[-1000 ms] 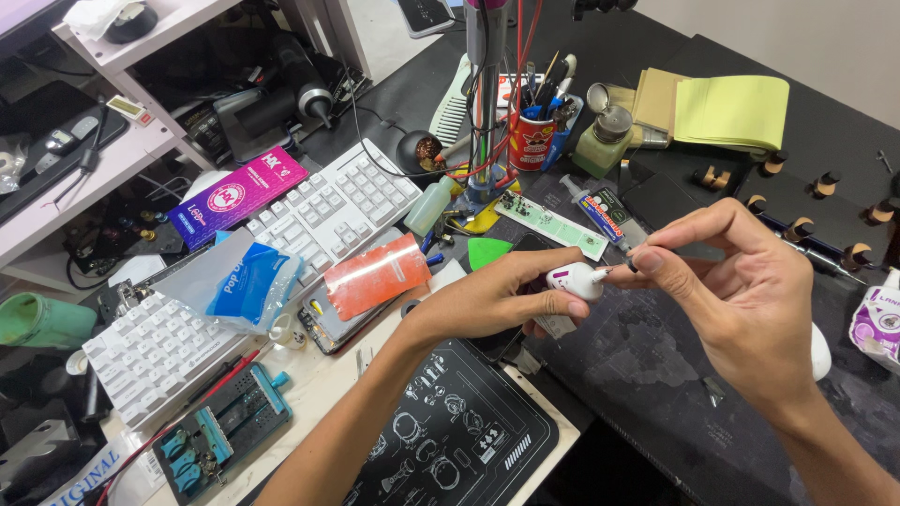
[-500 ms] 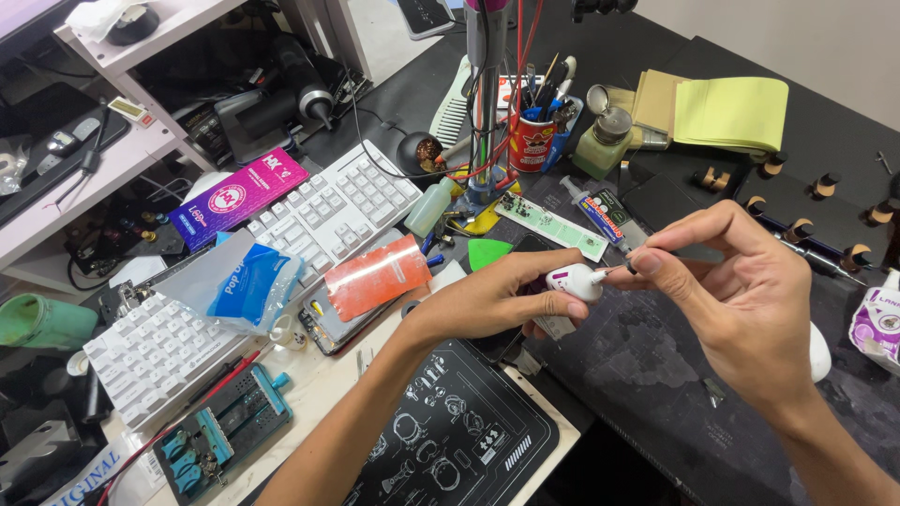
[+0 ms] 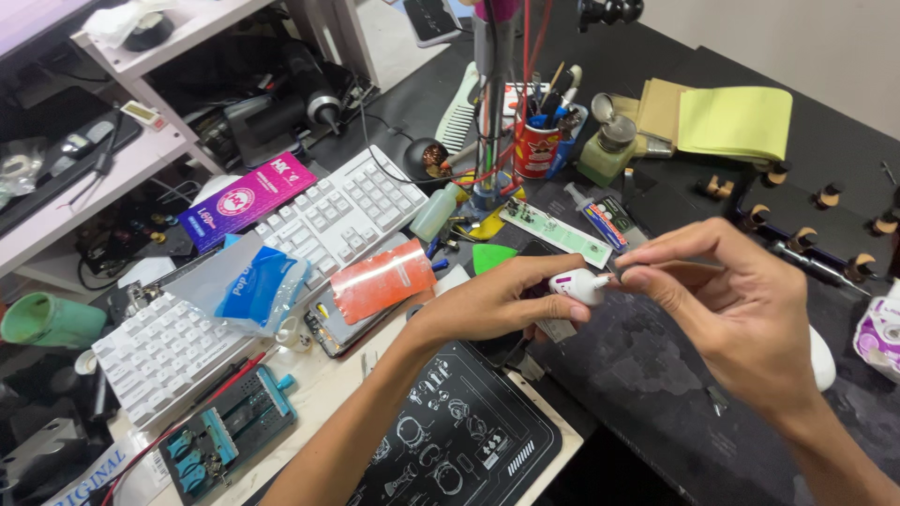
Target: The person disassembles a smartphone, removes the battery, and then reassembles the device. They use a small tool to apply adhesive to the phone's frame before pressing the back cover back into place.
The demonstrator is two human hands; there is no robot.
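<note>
Just right of the scene's middle, both hands meet above the dark mat (image 3: 647, 375) that covers the near right part of the surface. The left hand (image 3: 497, 305) pinches a small white earbud (image 3: 578, 286) between thumb and fingers, its rounded body resting against the fingertips. The right hand (image 3: 741, 309) comes in from the right with thumb and forefinger closed tight at the earbud's right end; whether a fine tool sits in that pinch is too small to tell.

Left of the hands lies an orange-backed phone (image 3: 380, 286), and beyond it a white keyboard (image 3: 342, 215) with a magenta card (image 3: 246, 200) at its far left edge. A second white keyboard (image 3: 164, 351) lies nearer, partly under a clear bag with blue packaging (image 3: 251, 286). A green triangular pick (image 3: 492, 256) lies just far of the left hand. Farther off stand a red cup of brushes and tools (image 3: 536, 145), a green dispenser bottle (image 3: 609, 150) and a yellow cloth (image 3: 736, 122). A black printed pad (image 3: 459, 450) lies near, under the left forearm.
</note>
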